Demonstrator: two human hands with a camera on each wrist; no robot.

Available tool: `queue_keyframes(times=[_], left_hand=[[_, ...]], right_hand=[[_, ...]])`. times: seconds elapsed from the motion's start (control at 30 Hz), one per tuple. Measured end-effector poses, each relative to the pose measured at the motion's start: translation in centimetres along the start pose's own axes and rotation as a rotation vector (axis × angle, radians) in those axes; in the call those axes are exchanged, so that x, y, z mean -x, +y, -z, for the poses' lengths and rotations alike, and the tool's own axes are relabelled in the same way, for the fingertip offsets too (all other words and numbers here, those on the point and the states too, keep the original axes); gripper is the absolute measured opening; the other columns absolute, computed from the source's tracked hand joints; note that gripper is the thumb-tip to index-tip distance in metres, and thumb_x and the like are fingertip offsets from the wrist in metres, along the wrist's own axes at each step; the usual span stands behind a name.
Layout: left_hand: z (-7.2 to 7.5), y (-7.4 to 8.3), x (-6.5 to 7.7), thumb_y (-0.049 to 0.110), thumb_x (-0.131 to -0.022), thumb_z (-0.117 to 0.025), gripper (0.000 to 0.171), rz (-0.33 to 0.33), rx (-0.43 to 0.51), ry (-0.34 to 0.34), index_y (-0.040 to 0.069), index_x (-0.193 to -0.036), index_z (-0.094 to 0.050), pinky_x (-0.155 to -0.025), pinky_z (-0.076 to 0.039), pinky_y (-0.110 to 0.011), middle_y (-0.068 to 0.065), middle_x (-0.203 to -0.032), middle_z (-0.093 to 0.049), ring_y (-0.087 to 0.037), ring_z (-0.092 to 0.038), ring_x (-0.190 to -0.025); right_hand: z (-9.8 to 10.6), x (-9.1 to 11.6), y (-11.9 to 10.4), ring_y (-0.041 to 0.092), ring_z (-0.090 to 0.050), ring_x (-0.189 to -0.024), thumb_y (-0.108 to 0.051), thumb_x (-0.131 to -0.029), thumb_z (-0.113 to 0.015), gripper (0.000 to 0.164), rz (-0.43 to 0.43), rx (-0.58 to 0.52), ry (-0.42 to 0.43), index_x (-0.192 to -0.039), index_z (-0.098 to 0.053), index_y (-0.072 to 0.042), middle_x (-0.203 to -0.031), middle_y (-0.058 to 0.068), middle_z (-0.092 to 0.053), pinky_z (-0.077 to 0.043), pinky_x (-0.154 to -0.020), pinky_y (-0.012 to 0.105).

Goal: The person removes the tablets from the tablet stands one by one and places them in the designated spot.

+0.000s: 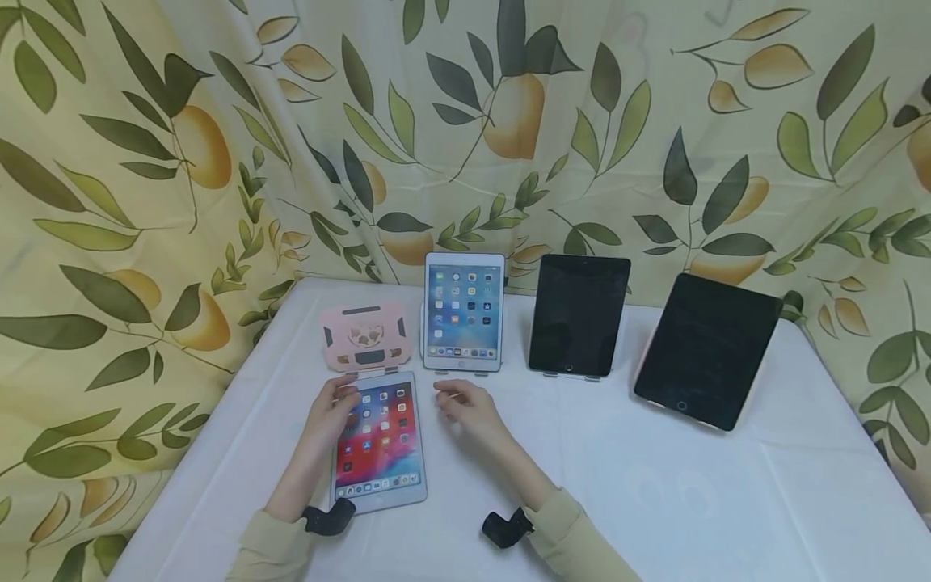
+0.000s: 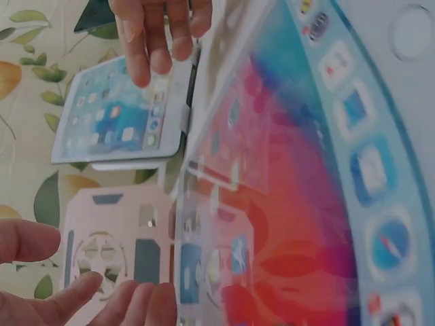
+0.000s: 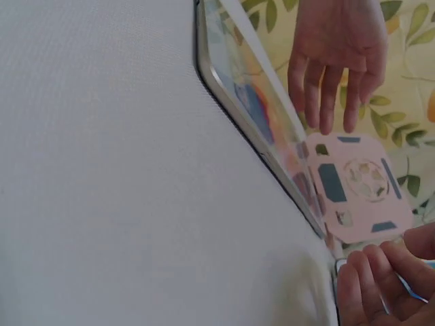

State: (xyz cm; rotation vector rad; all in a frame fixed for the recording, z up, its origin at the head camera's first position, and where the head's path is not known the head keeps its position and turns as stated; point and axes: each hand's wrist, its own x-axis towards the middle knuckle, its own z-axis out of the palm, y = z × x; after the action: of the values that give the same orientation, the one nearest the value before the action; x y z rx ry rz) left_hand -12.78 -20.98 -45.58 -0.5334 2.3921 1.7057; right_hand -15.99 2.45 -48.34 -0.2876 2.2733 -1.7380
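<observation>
A leaf-and-fruit curtain (image 1: 531,210) hangs behind the white-clothed table (image 1: 655,493); left of centre I've got the white-fronted iPad (image 1: 385,457) lying face up and slightly turned, screen lit, red running into blue beneath rows of icons, dock end towards the person; just beyond its top edge stands the pink tablet case (image 1: 365,335), round cut-out and dark grey panels showing; the left hand (image 1: 329,414) is over the iPad's upper left side, fingers loosely bent, gripping nothing, and contact I can't tell; the right hand (image 1: 476,408), relaxed and holding nothing, hovers beyond its right edge; I see wide bare cloth rightwards; the table's left edge runs near, and a second lit iPad (image 1: 463,311) plus two black-screened iPads (image 1: 579,315) line the rear.
</observation>
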Motion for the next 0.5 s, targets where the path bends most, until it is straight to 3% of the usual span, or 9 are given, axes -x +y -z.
queue_keyframes(times=[0.27, 0.5], left_hand=[[-1.4, 0.9, -0.3, 0.017, -0.097, -0.047, 0.045, -0.048, 0.094, 0.032, 0.011, -0.141, -0.040, -0.105, -0.045, -0.048, -0.017, -0.138, -0.048, -0.033, -0.050, -0.125], [-2.4, 2.0, -0.3, 0.018, -0.097, -0.049, 0.041, -0.083, 0.134, 0.042, 0.011, -0.138, -0.044, -0.105, -0.044, -0.048, -0.015, -0.136, -0.051, -0.033, -0.051, -0.123]], right_hand=[[1.9, -0.1, -0.7, 0.019, -0.063, -0.086, -0.006, -0.092, -0.054, 0.029, 0.024, -0.014, 0.094, -0.119, -0.064, -0.003, -0.101, 0.016, -0.066, -0.056, -0.075, 0.028], [3.8, -0.7, -1.8, 0.019, -0.064, -0.092, -0.009, -0.094, -0.055, 0.029, 0.024, -0.038, 0.137, -0.121, -0.063, -0.004, -0.106, 0.017, -0.066, -0.056, -0.082, 0.027]])
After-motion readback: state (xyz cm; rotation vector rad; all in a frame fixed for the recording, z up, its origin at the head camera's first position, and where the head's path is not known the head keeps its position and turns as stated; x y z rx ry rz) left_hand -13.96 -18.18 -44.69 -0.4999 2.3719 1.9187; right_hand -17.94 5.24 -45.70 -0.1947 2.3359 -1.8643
